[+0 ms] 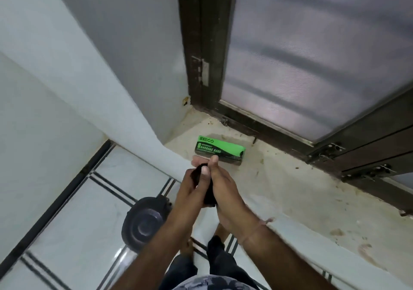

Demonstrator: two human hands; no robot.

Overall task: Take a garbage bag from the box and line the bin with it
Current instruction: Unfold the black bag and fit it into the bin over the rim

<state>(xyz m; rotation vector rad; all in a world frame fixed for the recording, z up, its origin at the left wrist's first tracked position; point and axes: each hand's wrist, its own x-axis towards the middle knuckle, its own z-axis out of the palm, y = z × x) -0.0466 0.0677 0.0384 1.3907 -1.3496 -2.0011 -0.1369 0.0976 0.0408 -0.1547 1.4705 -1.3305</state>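
A green and black box of garbage bags (220,150) lies on a stone ledge (290,189) below a window. Just in front of the box, both hands hold a folded black garbage bag (209,197) between them. My left hand (193,182) pinches the bag's top end with thumb and fingers. My right hand (225,191) wraps around its right side and lower part. On the floor below, to the left of my forearms, stands a dark round bin (145,221) with its lid shut.
A dark wooden window frame (201,54) with frosted panes rises behind the ledge, latches along its lower rail. White walls close in on the left. The tiled floor (78,233) has black stripe lines. My feet and dark trousers show beneath the arms.
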